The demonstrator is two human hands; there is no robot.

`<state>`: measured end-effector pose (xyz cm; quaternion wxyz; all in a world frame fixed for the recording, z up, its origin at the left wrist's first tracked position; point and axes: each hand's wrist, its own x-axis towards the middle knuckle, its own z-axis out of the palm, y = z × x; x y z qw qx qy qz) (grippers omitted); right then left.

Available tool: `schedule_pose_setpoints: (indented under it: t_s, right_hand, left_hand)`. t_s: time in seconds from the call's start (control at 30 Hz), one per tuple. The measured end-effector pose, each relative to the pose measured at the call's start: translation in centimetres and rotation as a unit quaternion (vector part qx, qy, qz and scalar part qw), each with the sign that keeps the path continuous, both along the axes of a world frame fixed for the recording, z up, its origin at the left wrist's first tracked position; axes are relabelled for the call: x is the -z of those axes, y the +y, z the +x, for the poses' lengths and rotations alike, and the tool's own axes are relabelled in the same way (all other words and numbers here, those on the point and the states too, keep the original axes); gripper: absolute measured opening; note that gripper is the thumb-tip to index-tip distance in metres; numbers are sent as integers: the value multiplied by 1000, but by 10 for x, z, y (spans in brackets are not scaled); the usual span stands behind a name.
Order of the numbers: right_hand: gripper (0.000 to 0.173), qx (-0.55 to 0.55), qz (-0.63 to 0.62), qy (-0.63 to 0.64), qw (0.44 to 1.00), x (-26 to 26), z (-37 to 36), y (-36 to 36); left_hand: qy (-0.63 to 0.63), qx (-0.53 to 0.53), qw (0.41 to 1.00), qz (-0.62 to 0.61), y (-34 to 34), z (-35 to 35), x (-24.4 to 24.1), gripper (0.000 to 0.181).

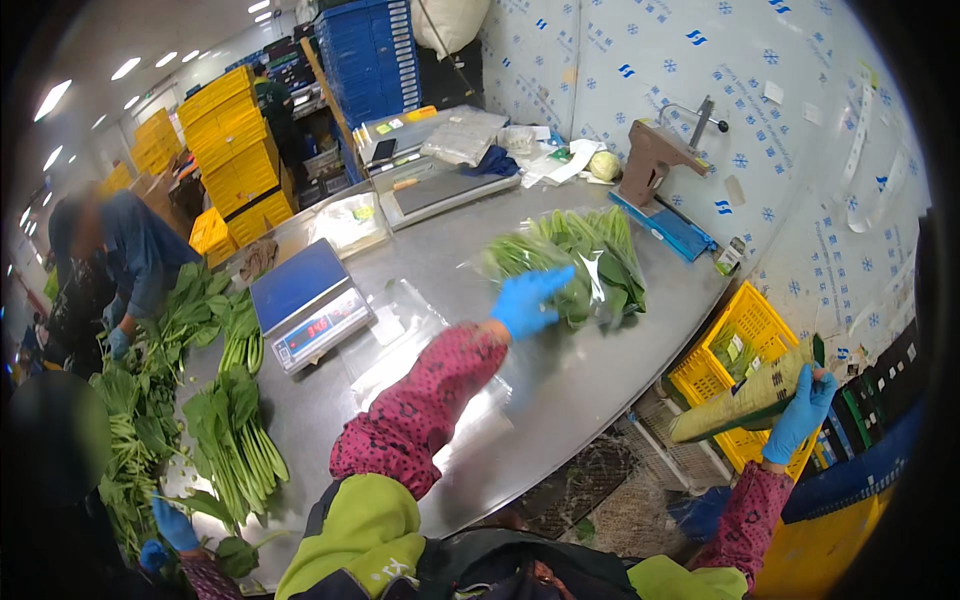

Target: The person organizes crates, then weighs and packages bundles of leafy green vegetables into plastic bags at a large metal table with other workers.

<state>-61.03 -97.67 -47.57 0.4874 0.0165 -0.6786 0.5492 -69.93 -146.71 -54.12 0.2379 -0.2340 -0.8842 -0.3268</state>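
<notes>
My left hand (529, 304), in a blue glove, reaches over the steel table with its fingers stretched out. Its fingertips are at the near edge of clear plastic bags of leafy greens (596, 274); motion blur hides whether they touch. Off the table's right side, my right hand (799, 416), also gloved in blue, grips a folded yellow-green sheet (750, 390) with a dark green edge and printed writing. That sheet hangs over a yellow crate (757, 315) with bagged greens inside. Flat clear plastic bags (405, 330) lie left of my left hand.
A digital scale (309, 304) and loose leafy greens (232, 442) are on the left. Two people's hands work there, one blue-gloved hand (174, 523) nearby. A brown bag-neck sealer (656, 165) stands at the back right, beyond a wrapping machine (450, 191). Stacked yellow crates (236, 157) rise behind.
</notes>
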Motion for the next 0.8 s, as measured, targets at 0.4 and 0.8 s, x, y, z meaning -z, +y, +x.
schedule_pose_setpoints:
  t_s: [0.4, 0.8]
  right_hand:
    - [21, -404, 205, 344, 822, -65, -68, -424]
    - [19, -389, 525, 94, 751, 159, -92, -779]
  left_hand:
    - [-283, -185, 920, 200, -20, 310, 97, 44]
    - [-63, -643, 658, 387, -89, 560, 84, 38]
